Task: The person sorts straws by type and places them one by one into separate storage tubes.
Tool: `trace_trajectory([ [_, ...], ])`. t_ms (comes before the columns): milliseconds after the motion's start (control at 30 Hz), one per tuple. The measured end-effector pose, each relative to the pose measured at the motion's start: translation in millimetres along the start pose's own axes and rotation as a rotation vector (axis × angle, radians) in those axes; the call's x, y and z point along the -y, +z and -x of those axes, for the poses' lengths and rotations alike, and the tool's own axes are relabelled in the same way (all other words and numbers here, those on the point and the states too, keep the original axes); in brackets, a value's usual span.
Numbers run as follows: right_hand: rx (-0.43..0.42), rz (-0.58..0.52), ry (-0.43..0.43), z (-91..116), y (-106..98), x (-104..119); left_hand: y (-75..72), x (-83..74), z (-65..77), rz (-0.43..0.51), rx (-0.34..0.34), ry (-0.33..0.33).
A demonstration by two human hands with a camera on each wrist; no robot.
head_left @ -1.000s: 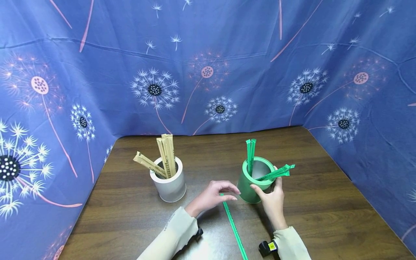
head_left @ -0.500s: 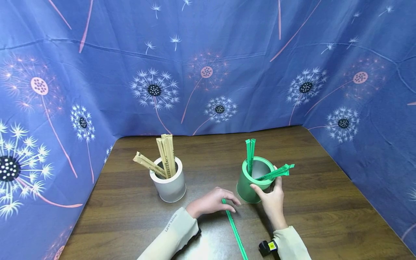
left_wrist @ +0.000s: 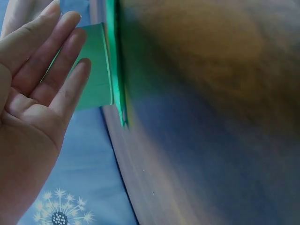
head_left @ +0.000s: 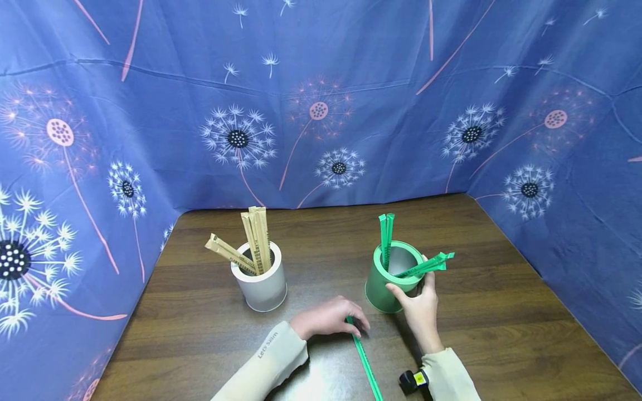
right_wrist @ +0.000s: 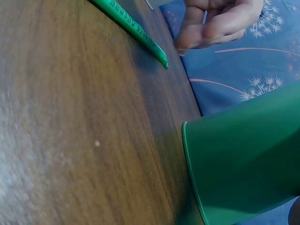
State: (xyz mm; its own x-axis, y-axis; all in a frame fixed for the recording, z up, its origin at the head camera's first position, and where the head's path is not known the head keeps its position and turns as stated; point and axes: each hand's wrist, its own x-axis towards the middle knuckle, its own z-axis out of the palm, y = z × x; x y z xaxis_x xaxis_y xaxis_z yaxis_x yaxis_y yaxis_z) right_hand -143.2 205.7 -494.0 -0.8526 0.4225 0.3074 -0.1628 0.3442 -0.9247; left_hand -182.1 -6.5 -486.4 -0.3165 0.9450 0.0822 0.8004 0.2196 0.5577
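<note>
A long green wrapped straw (head_left: 366, 363) lies on the table. My left hand (head_left: 328, 317) hovers over its far end, thumb and fingers loosely bent and apart. In the right wrist view a gap shows between the left hand (right_wrist: 222, 21) and the straw (right_wrist: 136, 33). With thumb in front and fingers round the far side, my right hand (head_left: 422, 314) holds a green cup (head_left: 382, 295) that stands upright. Several green wrapped straws (head_left: 387, 239) stick out of this cup, some upright and some leaning right. The left wrist view shows the open palm (left_wrist: 33, 112) beside the straw (left_wrist: 116, 70).
To the left stands a white cup (head_left: 263, 292) with several tan wrapped straws (head_left: 258, 239) in it, some leaning left. Blue dandelion-print cloth (head_left: 321, 67) hangs round the back and sides of the wooden table (head_left: 501, 312).
My left hand has come down and toward me along the green straw on the table, its fingers bending a little more. The right hand and both cups have stayed put.
</note>
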Motion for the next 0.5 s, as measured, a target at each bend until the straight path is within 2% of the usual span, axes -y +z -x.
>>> trace_trajectory([
  [333, -0.009, 0.014, -0.004, -1.1, 0.5, -1.4, 8.6, 1.0, -1.3, -0.040, 0.034, -0.070],
  [500, -0.006, 0.024, -0.007, -0.5, 0.1, -2.0, 10.2, 2.5, -1.7, -0.036, 0.042, -0.061],
])
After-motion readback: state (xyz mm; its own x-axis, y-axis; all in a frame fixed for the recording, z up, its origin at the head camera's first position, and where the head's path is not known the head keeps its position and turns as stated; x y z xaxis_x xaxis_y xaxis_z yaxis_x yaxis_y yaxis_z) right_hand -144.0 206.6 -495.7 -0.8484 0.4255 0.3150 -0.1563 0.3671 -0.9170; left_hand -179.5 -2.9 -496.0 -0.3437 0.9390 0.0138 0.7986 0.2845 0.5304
